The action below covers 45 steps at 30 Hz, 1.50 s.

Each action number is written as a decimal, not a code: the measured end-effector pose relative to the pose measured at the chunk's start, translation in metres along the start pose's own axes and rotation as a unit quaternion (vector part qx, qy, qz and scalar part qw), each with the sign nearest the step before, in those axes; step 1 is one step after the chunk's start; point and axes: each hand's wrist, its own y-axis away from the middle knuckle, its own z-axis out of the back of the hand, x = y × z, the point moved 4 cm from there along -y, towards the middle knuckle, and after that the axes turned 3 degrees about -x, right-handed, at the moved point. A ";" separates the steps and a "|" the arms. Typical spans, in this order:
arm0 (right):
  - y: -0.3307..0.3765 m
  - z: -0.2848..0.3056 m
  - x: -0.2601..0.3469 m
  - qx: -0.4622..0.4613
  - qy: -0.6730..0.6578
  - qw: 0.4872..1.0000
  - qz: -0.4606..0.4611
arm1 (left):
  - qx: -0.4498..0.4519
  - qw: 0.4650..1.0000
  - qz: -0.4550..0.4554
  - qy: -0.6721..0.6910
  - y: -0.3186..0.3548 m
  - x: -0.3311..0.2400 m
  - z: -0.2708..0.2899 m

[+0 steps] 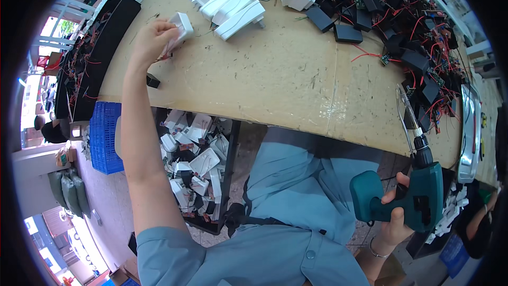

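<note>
My left hand (153, 39) is closed on a small white plastic housing (183, 25) above the left part of the table. Thin wires show below the fingers; their ends are partly hidden. Just under my left wrist a small black block (153, 80) rests near the table edge. My right hand (396, 225) is wrapped round the handle of a green pistol-shaped soldering gun (423, 196). Its metal tip and a thin tube beside it point up and away, over the right side of the table, close to a heap of black boxes with red wires (413, 61).
White housings (233, 8) lie grouped at the far middle of the table (254, 79). A long black bin (100, 47) with wired parts stands at the left. Below the edge sit a crate of white parts (225, 201) and a blue basket (103, 137). A metal tray (469, 132) is far right.
</note>
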 end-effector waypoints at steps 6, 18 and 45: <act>0.003 0.000 -0.006 0.033 0.004 0.999 0.002 | -0.208 0.929 -0.273 -0.139 0.035 -0.053 0.003; 0.002 0.014 -0.014 0.012 -0.007 1.000 0.003 | -0.077 0.945 -0.309 -0.074 0.119 -0.127 -0.106; 0.020 0.069 -0.007 -0.118 -0.044 0.991 0.039 | 0.065 0.874 -0.482 0.018 0.068 -0.311 -0.214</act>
